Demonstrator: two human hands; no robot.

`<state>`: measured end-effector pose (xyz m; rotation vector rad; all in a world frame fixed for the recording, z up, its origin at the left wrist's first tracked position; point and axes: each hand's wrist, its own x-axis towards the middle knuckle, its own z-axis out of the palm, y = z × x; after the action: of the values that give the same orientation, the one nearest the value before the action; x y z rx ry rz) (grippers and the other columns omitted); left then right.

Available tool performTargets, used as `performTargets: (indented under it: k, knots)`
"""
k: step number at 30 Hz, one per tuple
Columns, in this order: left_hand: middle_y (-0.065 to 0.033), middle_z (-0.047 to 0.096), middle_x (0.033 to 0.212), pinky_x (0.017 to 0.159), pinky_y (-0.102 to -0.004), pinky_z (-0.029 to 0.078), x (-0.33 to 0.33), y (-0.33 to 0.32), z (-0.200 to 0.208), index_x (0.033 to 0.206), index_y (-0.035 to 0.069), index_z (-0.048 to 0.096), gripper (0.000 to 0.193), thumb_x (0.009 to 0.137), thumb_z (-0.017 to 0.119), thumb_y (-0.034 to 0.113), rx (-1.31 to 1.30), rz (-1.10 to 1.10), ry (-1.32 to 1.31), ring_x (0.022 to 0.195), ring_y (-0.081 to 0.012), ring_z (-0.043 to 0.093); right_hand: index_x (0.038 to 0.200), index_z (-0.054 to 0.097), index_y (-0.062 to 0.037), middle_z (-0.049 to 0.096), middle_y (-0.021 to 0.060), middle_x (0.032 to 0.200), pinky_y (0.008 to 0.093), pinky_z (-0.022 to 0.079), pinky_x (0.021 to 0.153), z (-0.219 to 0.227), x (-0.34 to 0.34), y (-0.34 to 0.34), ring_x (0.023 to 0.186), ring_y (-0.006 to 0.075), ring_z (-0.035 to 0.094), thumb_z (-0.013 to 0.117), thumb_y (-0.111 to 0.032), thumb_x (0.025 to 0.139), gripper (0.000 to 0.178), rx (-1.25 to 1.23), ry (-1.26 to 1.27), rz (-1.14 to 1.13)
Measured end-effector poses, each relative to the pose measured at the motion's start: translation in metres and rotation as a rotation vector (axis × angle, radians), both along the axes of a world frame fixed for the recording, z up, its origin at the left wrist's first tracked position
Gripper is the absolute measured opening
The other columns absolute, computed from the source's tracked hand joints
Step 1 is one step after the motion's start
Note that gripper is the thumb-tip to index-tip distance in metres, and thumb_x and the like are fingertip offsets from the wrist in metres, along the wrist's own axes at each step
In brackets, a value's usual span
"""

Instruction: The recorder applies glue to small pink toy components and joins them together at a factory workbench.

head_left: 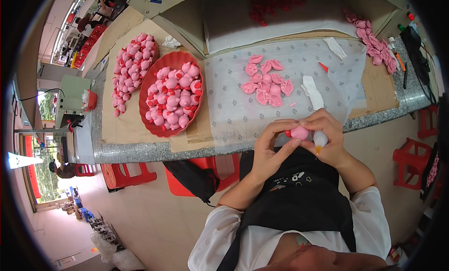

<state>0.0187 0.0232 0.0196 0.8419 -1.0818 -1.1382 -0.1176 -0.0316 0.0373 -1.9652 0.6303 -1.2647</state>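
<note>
Close to my body at the table's front edge, both hands meet around a small round pink figure (300, 132) with a red part on its left side. My left hand (269, 149) pinches it between thumb and fingers. Against its other side rest the fingertips of my right hand (333, 138), which also grips a small translucent squeeze bottle (320, 138) with an amber nozzle pointing down. Beyond my hands, a loose group of pink ear-like or petal-shaped pieces (266, 82) lies on the printed white sheet (229, 117).
To the left stands a red scalloped basin (145, 124) of pink and red figures, beside another heap of figures (133, 60). Crumpled white tissue (312, 91) and a red pointed cap (323, 67) lie on the sheet. More pink pieces (376, 46) sit right of the grey cabinet (180, 30).
</note>
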Motion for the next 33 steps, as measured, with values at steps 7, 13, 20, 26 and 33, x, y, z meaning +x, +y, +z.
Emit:
performTargets:
  k: [7, 13, 20, 26, 33]
  knots:
    - [-0.0156, 0.048, 0.094, 0.077, -0.0338, 0.043, 0.001, 0.004, -0.016, 0.091, 0.002, 0.047, 0.023, 0.071, 0.058, -0.001, -0.055, -0.056, 0.155, 0.090, -0.0222, 0.049, 0.077, 0.055, 0.0001, 0.055, 0.0099, 0.073, 0.0257, 0.045, 0.048, 0.002, 0.002, 0.004, 0.060, 0.0199, 0.056, 0.071, -0.006, 0.052, 0.030, -0.204, 0.075, -0.033]
    - [-0.0142, 0.046, 0.092, 0.075, -0.0349, 0.044, -0.004, 0.003, -0.019, 0.087, 0.006, 0.047, 0.017, 0.074, 0.057, 0.007, -0.040, -0.086, 0.412, 0.086, -0.0227, 0.050, 0.077, 0.056, -0.0006, 0.056, 0.0095, 0.075, 0.0257, 0.045, 0.049, 0.000, 0.004, 0.004, 0.061, 0.0192, 0.056, 0.072, -0.009, 0.054, 0.030, -0.197, 0.083, -0.003]
    - [-0.0079, 0.045, 0.088, 0.074, -0.0346, 0.040, -0.006, -0.002, -0.030, 0.089, 0.014, 0.046, 0.018, 0.076, 0.057, 0.018, 0.033, -0.202, 0.787, 0.084, -0.0208, 0.050, 0.080, 0.057, -0.0013, 0.057, 0.0108, 0.086, 0.0233, 0.043, 0.062, -0.016, 0.021, 0.016, 0.074, 0.0144, 0.055, 0.070, -0.003, 0.060, 0.025, 0.415, -0.360, 0.129]
    - [-0.0067, 0.044, 0.089, 0.077, -0.0327, 0.038, -0.008, -0.002, -0.028, 0.088, 0.015, 0.046, 0.017, 0.076, 0.057, 0.020, -0.005, -0.143, 0.826, 0.083, -0.0187, 0.049, 0.077, 0.058, -0.0011, 0.057, 0.0106, 0.085, 0.0244, 0.042, 0.066, -0.018, 0.024, 0.015, 0.076, 0.0137, 0.054, 0.070, -0.001, 0.058, 0.022, 0.409, -0.388, 0.140]
    - [-0.0077, 0.045, 0.092, 0.080, -0.0320, 0.036, -0.012, 0.000, -0.022, 0.088, 0.015, 0.045, 0.014, 0.078, 0.054, 0.018, -0.022, -0.064, 0.728, 0.086, -0.0180, 0.046, 0.074, 0.058, -0.0012, 0.057, 0.0110, 0.082, 0.0256, 0.041, 0.068, -0.021, 0.025, 0.016, 0.075, 0.0152, 0.054, 0.070, -0.001, 0.059, 0.019, 0.482, -0.460, 0.136]
